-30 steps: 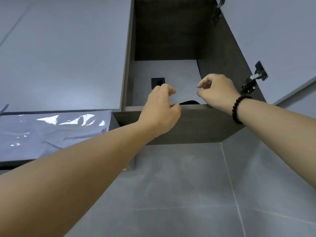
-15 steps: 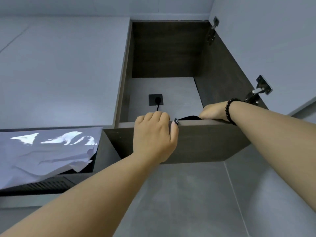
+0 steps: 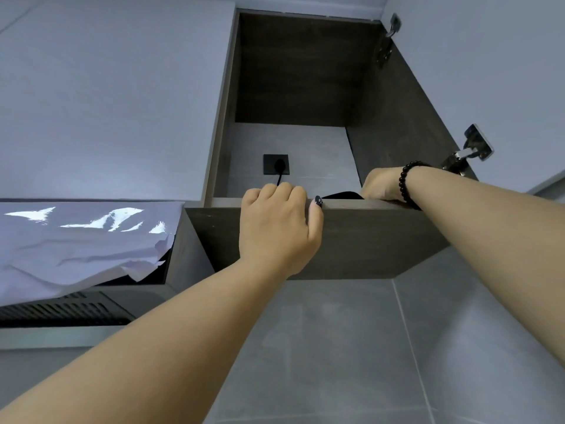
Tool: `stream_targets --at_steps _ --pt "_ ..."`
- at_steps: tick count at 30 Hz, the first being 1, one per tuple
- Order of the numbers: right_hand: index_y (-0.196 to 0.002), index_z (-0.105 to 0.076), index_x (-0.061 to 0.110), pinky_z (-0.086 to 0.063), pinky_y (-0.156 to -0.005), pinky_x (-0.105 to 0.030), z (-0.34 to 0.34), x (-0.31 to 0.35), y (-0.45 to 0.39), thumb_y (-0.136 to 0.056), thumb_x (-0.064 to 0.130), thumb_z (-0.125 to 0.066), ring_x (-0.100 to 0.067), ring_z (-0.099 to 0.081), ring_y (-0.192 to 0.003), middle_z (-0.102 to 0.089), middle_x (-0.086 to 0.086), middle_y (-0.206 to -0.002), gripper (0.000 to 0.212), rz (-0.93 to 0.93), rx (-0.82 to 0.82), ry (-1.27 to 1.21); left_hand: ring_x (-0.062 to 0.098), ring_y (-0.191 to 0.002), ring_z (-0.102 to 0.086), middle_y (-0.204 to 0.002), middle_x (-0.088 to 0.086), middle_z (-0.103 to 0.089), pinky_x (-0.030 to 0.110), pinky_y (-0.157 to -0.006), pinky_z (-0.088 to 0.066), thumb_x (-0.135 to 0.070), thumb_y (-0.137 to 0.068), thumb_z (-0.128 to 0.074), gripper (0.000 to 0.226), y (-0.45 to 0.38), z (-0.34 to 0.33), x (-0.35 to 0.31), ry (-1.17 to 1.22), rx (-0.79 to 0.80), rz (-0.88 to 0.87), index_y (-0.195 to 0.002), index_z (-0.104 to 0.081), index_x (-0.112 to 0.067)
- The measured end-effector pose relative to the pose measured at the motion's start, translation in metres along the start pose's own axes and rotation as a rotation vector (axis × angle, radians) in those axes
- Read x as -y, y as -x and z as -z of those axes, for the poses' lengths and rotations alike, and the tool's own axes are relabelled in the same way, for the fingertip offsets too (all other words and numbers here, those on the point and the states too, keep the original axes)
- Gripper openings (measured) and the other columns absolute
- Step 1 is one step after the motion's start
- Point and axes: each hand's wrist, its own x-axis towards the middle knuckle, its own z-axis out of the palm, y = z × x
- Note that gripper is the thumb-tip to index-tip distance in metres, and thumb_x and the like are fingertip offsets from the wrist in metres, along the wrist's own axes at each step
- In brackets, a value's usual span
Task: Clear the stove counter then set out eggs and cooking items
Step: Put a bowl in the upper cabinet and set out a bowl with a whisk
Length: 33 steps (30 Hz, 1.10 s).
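Head view, looking up: I note the left hand (image 3: 279, 228) with fingers hooked over the front edge of the open wall cabinet (image 3: 367, 240), gripping that edge. Just right of it, a black item (image 3: 341, 195) shows above the edge; I cannot identify it. Further right, the right hand (image 3: 382, 186) reaches over the same edge beside the item; its fingers are hidden, so I cannot tell its grip. Behind the left hand's fingers, a black cord runs to a wall socket (image 3: 276, 168). Left of the cabinet sits a film-covered range hood (image 3: 76, 240).
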Motion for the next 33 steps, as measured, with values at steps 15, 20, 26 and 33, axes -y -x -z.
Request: stream_targets --at_steps 15,20,26,33 --pt "-0.104 -0.075 0.01 -0.045 -0.074 -0.018 0.0 -0.002 0.048 -0.088 0.005 -0.064 -0.013 -0.06 -0.091 -0.071 -0.007 -0.106 0.02 0.258 -0.68 -0.156 0.016 -0.104 -0.049 -0.106 -0.005 -0.06 0.031 -0.101 -0.025 -0.041 -0.095 -0.034 0.035 0.013 0.015 -0.004 0.111 0.042 0.096 -0.107 -0.06 -0.022" --pt "-0.1 -0.076 0.015 -0.032 -0.061 -0.001 -0.005 -0.008 0.1 -0.087 0.008 -0.065 -0.006 -0.056 -0.077 -0.07 0.002 -0.093 0.019 0.301 -0.819 -0.361 0.015 -0.116 -0.05 -0.113 -0.008 -0.058 0.036 -0.111 -0.03 -0.037 -0.097 -0.041 0.029 0.017 0.043 -0.023 0.395 0.147 0.258 -0.117 -0.057 -0.022" --pt "-0.092 -0.074 0.029 -0.051 -0.071 -0.01 -0.057 -0.012 0.179 -0.082 0.007 -0.073 -0.004 -0.066 -0.077 -0.068 0.008 -0.089 0.025 0.245 -0.848 -0.811 -0.01 -0.093 -0.056 -0.113 -0.016 -0.062 0.007 -0.077 -0.043 -0.033 -0.099 -0.049 0.029 0.059 0.081 -0.046 1.015 0.196 0.611 -0.126 -0.052 -0.025" --pt "-0.079 -0.077 0.024 -0.051 -0.066 -0.008 -0.153 -0.014 0.274 -0.072 -0.007 -0.076 -0.009 -0.071 -0.071 -0.069 -0.004 -0.078 0.032 0.129 -0.7 -1.224 0.013 -0.1 -0.07 -0.1 0.0 -0.075 0.035 -0.086 -0.053 -0.03 -0.099 -0.049 0.025 0.105 0.106 -0.043 1.433 0.236 0.947 -0.118 -0.055 -0.016"
